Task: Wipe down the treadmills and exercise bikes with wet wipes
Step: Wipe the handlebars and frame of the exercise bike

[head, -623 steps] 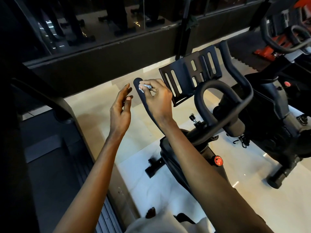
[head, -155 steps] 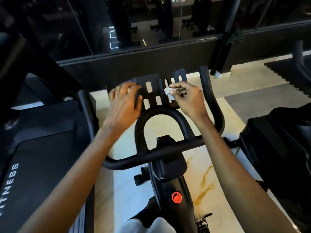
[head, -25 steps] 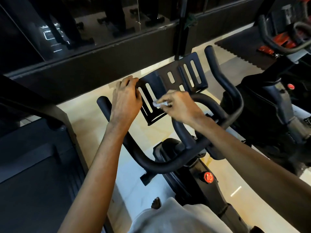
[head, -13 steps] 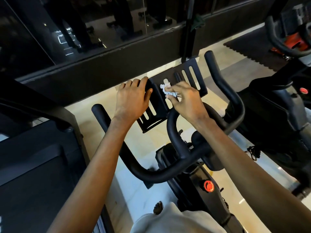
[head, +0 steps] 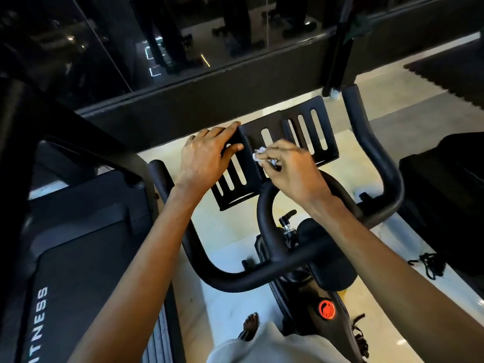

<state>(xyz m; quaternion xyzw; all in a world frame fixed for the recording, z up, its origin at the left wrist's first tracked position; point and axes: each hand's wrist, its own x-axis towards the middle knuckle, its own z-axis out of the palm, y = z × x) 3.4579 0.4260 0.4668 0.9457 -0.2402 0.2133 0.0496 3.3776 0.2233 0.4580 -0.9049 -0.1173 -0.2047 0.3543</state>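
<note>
Bike (head: 262, 279) on pale floor (head: 230, 231) (glass wall (head: 104, 48))

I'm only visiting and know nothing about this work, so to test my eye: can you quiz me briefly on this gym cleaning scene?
1. True or false: the right hand pinches a crumpled white wet wipe on the bike's slotted tray.
2. Pick one: what does the left hand grip? A) the handlebar B) the slotted tray's left end C) the red knob
3. Fill in: the dark machine on the left of the view, with white letters on its deck, is a ____.

Key: 1 true; 2 B; 3 treadmill.
</note>
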